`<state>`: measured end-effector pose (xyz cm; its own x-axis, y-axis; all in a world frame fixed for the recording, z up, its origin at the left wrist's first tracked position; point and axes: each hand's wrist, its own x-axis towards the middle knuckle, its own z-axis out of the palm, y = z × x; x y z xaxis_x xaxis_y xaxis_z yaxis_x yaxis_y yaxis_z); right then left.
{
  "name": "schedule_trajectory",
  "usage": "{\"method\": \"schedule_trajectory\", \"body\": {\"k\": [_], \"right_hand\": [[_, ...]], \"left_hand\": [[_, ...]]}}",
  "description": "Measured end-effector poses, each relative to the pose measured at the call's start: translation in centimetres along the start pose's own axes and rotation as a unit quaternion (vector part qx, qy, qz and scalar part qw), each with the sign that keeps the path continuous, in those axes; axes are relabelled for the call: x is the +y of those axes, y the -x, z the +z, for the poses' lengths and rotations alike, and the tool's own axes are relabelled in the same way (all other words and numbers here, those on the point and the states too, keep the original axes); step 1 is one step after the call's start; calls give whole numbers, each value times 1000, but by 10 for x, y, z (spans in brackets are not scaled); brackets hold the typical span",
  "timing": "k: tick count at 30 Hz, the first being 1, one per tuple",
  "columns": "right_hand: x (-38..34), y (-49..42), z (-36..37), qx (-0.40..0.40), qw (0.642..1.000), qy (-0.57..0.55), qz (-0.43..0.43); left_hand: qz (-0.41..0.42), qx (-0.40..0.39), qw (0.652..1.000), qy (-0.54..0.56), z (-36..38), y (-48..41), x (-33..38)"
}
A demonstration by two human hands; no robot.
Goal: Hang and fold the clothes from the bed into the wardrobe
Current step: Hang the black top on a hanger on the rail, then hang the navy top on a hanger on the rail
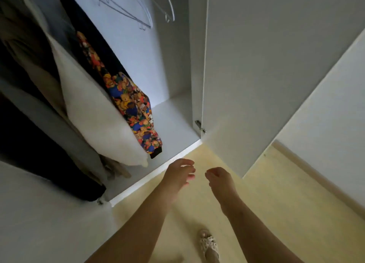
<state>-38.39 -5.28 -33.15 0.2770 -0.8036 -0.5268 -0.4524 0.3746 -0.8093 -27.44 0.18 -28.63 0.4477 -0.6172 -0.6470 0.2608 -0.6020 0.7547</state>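
Note:
I stand before the open white wardrobe (173, 112). Inside hang several garments: a jacket printed with colourful teddy bears (130, 103), a white garment (94, 112) beside it, beige and dark clothes (25, 105) further left. Empty wire hangers (138, 10) hang at the top right of the rail. My left hand (178, 174) and my right hand (219, 179) are held out low in front of the wardrobe's base, fingers loosely relaxed, holding nothing. The bed is out of view.
The right wardrobe door (266, 75) stands open, its hinge (199, 125) near the floor. The left door (39, 213) is open too. The floor (256, 203) is pale yellow. A slippered foot (208, 245) shows at the bottom, a white wall (335, 114) at right.

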Motion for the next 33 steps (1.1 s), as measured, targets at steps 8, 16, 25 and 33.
{"method": "schedule_trajectory", "body": {"k": [8,16,25,33], "right_hand": [[96,108,-38,143,979,-115,93],[181,226,-123,318,904,-246,141],[298,371,-234,455,825,-298,154],[403,478,-317,533,750,-345,182]], "left_hand": [[25,-144,979,-145,57,56,-77],[67,-304,905,-290,167,148,-125],[101,-435,811,-377,318,292,-222],[103,-502,754,-410,421,406,-309]]}}
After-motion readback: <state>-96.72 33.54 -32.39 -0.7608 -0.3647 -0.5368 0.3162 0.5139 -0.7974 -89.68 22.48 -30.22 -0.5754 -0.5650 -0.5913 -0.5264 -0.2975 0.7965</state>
